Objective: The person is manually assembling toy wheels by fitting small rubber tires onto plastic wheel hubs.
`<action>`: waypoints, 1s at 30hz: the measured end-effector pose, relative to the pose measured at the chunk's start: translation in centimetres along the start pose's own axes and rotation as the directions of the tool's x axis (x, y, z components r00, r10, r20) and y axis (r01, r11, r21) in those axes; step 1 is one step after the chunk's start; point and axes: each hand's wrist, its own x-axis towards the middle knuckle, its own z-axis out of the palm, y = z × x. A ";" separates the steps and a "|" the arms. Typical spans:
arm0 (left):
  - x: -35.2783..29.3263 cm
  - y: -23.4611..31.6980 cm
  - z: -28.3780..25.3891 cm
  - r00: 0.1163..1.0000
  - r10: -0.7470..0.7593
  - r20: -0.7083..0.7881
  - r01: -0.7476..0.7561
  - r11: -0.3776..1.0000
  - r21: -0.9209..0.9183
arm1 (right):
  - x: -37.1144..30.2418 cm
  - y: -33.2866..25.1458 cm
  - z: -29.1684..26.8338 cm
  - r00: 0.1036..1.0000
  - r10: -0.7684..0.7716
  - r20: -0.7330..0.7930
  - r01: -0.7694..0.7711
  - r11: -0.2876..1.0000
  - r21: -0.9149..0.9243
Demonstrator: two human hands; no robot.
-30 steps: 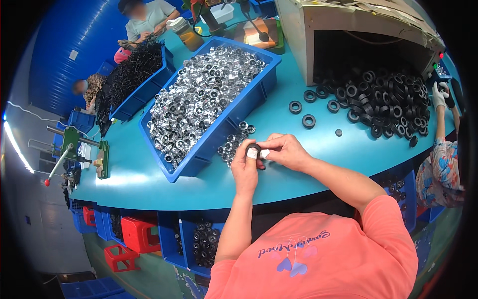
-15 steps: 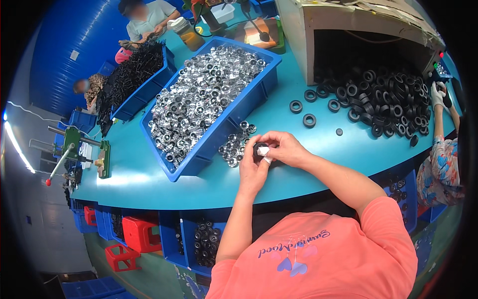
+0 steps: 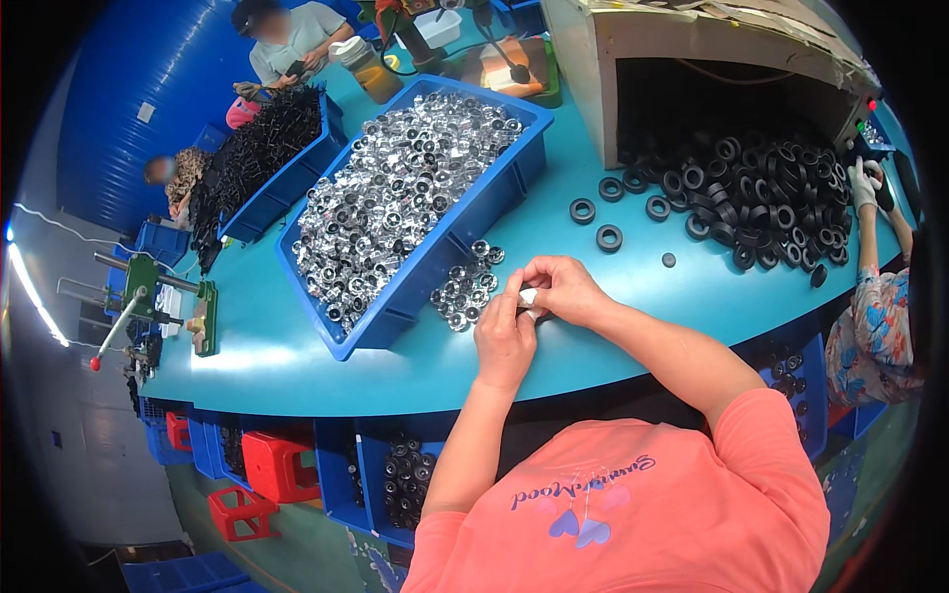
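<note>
My left hand [image 3: 505, 336] and my right hand [image 3: 565, 293] meet above the teal table, fingers closed around a small black ring that is now almost wholly hidden. White wrapping [image 3: 529, 297] covers some of the fingertips. Just left of my hands lies a small pile of shiny clear round parts [image 3: 465, 294] with dark centres. Behind it, a large tilted blue bin [image 3: 473, 219] is heaped with more of these parts [image 3: 395, 198]. To the right, a heap of thick black rings [image 3: 761, 198] spills from a box, with several loose rings [image 3: 609, 237] nearer me.
An open pale box [image 3: 605, 99] stands behind the rings. A small black disc [image 3: 669, 260] lies on the table [image 3: 593, 346]. A green hand press [image 3: 138, 296] is at the left. Other people work at the back left and far right. Red stools [image 3: 282, 465] stand below.
My left hand has turned and its fingers have closed further over the black ring, which showed more plainly before. My right hand stays close against it.
</note>
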 end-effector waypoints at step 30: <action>-0.1 0.3 -0.6 0.917 -0.329 0.226 0.378 0.532 -0.758 | 0.2 -1.0 -2.6 0.928 0.007 0.372 -0.152 0.919 0.363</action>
